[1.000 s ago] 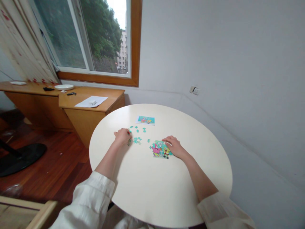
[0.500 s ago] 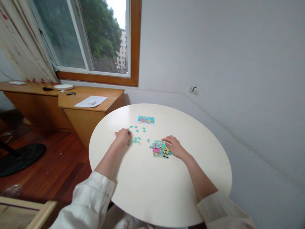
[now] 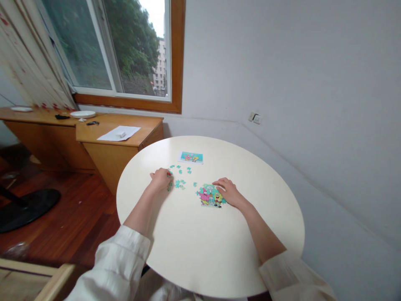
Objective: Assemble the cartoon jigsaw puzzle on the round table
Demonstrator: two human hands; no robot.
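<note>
A partly assembled jigsaw puzzle (image 3: 208,198) with cartoon figures lies on the round white table. My right hand (image 3: 228,191) rests at its upper right edge, fingers bent loosely and apart, covering that corner. To the left, my left hand (image 3: 161,179) is closed, fingertips pressed together at a puzzle piece that they mostly hide. Several loose teal puzzle pieces (image 3: 179,184) are scattered beside the left fingers, and a single loose piece (image 3: 195,184) lies close to the assembled part. Behind them is a picture card (image 3: 191,157) showing the same cartoon figures.
The round table (image 3: 200,246) stands near a white wall with a switch plate (image 3: 257,119). A wooden cabinet (image 3: 150,125) at the left back bears a paper sheet (image 3: 114,133) and a white plate (image 3: 83,114). A black round base (image 3: 31,211) sits on the floor at left.
Both hands stay almost in place. A small red spot that showed at my left fingertips is now hardly visible. The puzzle and loose pieces have not visibly moved.
</note>
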